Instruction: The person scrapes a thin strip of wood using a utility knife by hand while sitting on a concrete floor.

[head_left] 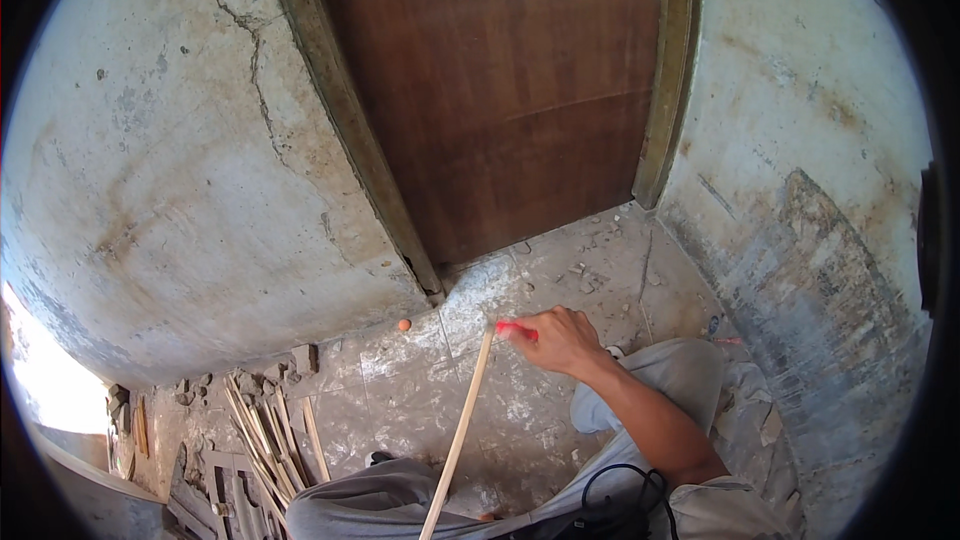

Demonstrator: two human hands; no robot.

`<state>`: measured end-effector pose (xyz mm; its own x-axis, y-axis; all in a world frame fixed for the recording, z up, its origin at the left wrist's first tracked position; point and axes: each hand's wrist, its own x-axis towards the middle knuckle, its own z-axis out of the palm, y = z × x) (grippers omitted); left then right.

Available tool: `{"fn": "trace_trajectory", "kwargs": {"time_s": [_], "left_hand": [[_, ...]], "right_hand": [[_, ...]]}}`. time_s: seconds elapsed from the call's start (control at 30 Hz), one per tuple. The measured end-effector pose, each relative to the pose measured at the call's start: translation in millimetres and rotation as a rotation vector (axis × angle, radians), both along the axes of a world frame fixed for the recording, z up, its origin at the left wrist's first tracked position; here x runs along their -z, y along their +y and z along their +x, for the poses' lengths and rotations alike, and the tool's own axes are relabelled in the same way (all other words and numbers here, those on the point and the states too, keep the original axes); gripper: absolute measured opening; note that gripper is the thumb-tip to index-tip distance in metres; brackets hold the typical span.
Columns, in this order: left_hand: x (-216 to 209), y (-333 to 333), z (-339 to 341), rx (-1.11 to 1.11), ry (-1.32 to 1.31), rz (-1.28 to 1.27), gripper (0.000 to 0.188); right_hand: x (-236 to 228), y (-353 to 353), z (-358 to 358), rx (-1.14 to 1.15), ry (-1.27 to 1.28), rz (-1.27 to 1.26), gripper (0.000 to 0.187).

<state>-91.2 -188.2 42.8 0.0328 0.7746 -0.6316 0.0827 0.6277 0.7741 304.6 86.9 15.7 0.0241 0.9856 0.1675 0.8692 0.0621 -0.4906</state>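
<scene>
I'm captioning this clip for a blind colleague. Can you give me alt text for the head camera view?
The person's right hand holds a red pencil at the top end of a thin wooden strip that slants down across their grey-trousered knees. They sit on a dusty tiled floor before a brown wooden door, with scrap wood strips lying to the left.

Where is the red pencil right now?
In the head view, the red pencil sits in the right hand, right of centre, its tip at the top end of the long wooden strip.
</scene>
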Motion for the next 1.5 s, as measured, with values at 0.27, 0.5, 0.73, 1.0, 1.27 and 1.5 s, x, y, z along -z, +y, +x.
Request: {"fn": "trace_trajectory", "kwargs": {"time_s": [0.27, 0.5, 0.73, 1.0, 1.27, 1.5], "left_hand": [[3.3, -19.4, -22.5, -0.141, 0.136, 0.161, 0.029], [18.4, 45.3, 5.1, -0.005, 0.032, 0.165, 0.029], [-38.2, 170.8, 81.3, 0.278, 0.007, 0.357, 0.029], [-13.0, 229.8, 126.2, 0.178, -0.165, 0.299, 0.032], [33.1, 221.3, 120.1, 0.25, -0.13, 0.253, 0.028], [35.3, 216.1, 119.9, 0.233, -0.124, 0.253, 0.027]], "right_hand": [[-5.2, 11.4, 23.6, 0.205, 0.168, -0.067, 0.038], [-13.1, -1.3, -18.6, -0.018, 0.326, 0.218, 0.032], [-20.7, -16.0, -37.1, -0.08, 0.519, 0.428, 0.027], [-6.3, -21.4, -47.7, -0.173, 0.51, 0.363, 0.028], [15.2, -32.1, -59.8, -0.331, 0.354, 0.176, 0.032], [16.5, -37.0, -68.0, -0.343, 0.291, 0.14, 0.034]]}}
